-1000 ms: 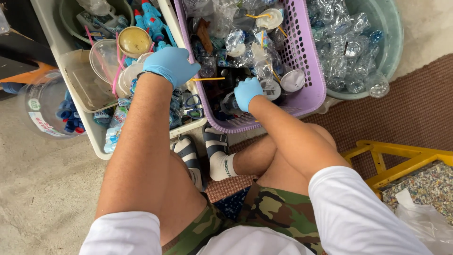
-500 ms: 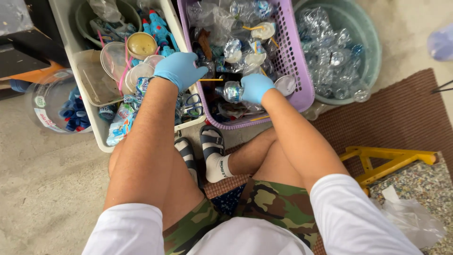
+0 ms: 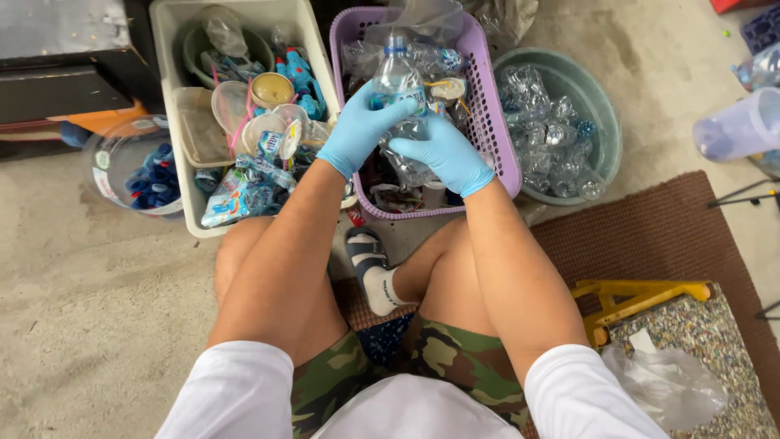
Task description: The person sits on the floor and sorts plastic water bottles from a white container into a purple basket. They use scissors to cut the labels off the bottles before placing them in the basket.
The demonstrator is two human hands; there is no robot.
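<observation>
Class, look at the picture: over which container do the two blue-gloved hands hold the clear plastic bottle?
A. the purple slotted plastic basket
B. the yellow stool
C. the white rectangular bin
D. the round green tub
A: both hands, left hand and right hand, grip the clear plastic bottle above the purple slotted plastic basket.

Clear plastic bottle (image 3: 400, 89) lower half hidden behind right hand (image 3: 445, 154) and left hand (image 3: 357, 130); can't tell if cap is on tight. Purple basket (image 3: 496, 122) top rim cut off by upper edge, contents a jumble, items too tangled to tell apart. White bin (image 3: 183, 175) top cut off too. Purple cup (image 3: 739, 126) cut by right edge. Left foot hidden under thigh.
</observation>
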